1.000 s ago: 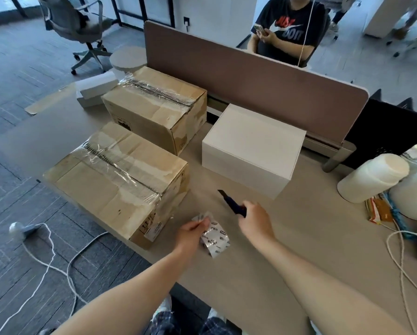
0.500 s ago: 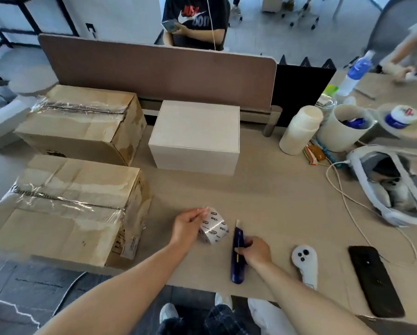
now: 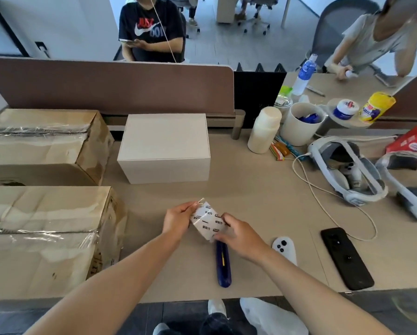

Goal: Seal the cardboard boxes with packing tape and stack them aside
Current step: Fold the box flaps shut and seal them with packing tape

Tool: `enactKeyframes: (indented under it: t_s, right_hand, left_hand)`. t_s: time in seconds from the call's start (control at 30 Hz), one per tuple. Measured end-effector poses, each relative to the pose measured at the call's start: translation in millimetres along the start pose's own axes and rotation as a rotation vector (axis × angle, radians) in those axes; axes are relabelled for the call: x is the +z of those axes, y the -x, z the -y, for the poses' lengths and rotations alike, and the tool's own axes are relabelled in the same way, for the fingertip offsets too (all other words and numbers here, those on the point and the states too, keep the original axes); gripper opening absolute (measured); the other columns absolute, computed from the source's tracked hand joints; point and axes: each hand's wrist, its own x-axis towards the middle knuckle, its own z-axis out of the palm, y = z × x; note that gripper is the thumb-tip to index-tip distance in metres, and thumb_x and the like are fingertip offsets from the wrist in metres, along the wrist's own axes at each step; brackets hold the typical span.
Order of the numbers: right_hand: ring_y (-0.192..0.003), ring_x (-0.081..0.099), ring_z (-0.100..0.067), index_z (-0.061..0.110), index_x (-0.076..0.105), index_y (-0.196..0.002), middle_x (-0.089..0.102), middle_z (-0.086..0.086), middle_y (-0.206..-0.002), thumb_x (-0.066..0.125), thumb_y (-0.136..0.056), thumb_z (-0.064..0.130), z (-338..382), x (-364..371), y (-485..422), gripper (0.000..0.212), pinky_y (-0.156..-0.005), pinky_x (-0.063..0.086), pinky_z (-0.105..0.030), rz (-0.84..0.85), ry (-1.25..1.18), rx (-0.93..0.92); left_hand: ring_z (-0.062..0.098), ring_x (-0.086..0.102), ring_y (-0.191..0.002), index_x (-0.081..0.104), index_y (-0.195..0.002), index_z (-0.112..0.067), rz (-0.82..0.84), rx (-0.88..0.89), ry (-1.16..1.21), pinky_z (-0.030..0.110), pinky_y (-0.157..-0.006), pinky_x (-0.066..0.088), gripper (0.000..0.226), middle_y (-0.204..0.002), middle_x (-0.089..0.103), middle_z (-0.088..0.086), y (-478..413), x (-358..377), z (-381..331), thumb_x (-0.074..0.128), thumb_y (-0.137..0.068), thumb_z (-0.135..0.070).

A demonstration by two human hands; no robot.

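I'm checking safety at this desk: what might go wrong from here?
The blue utility knife lies just below the right hand, near the table's front edge; a wrist might knock it off. That hand and the left hand grip the tape roll, whose loose clear end may stick to itself.

You're in an open-plan office: your desk [image 3: 251, 194] ends at a brown divider screen [image 3: 110, 85], a person [image 3: 151, 32] sits behind it holding a phone, and wheeled chairs [image 3: 253, 21] stand beyond (a grey one [image 3: 330, 25] at the neighbouring desk).
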Motion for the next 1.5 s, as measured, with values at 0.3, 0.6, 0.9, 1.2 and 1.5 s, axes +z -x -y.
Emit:
enactKeyframes:
  t_s: [0.3,0.6,0.9,1.2,1.5]
  right_hand:
    - [-0.070,0.055,0.003,0.028,0.054,-0.098,0.060,0.015,-0.080,0.065,-0.092,0.026,-6,-64,-13,0.012,-0.065,0.040,-0.014,-0.102,-0.037,-0.019]
    - [-0.107,0.059,-0.025,0.016,0.047,-0.135,0.062,-0.007,-0.121,0.056,-0.095,0.032,-55,-93,-51,0.044,-0.083,0.048,-0.033,-0.297,0.186,0.281]
    - [-0.117,0.049,-0.024,0.013,0.056,-0.115,0.057,-0.003,-0.121,0.060,-0.090,0.018,-91,-85,-88,0.026,-0.091,0.043,-0.029,-0.380,0.397,0.334]
    - [-0.137,0.034,-0.028,0.008,0.032,-0.142,0.041,-0.011,-0.147,0.046,-0.099,0.026,-114,-74,-100,0.049,-0.110,0.024,-0.036,-0.259,0.544,0.401]
    - [-0.113,0.044,-0.028,0.016,0.045,-0.113,0.051,-0.006,-0.118,0.068,-0.076,0.025,-62,-72,-92,0.044,-0.094,0.035,-0.039,-0.494,0.545,0.260]
  left_hand:
    - [0.012,0.065,-0.090,0.077,-0.107,-0.030,-0.165,0.205,0.064,0.027,-0.094,0.051,0.016,-0.099,0.069,-0.009,-20,62,-48,0.067,-0.094,-0.029]
    - [-0.007,0.063,-0.076,0.067,-0.108,-0.037,-0.083,0.233,-0.077,0.002,-0.066,0.042,0.030,-0.083,0.074,-0.013,-26,119,-41,0.079,-0.084,-0.024]
    - [-0.003,0.066,-0.089,0.072,-0.086,-0.032,-0.185,0.117,-0.203,0.005,-0.073,0.045,0.013,-0.089,0.073,-0.017,-39,160,5,0.070,-0.091,-0.020]
    - [0.007,0.068,-0.087,0.080,-0.093,-0.027,-0.268,-0.031,-0.242,0.037,-0.102,0.048,0.013,-0.076,0.066,-0.024,-45,140,44,0.073,-0.088,-0.017]
    - [-0.003,0.063,-0.082,0.079,-0.101,-0.022,-0.128,0.067,-0.304,0.003,-0.074,0.041,0.015,-0.097,0.075,-0.007,-37,109,-1,0.071,-0.090,-0.017]
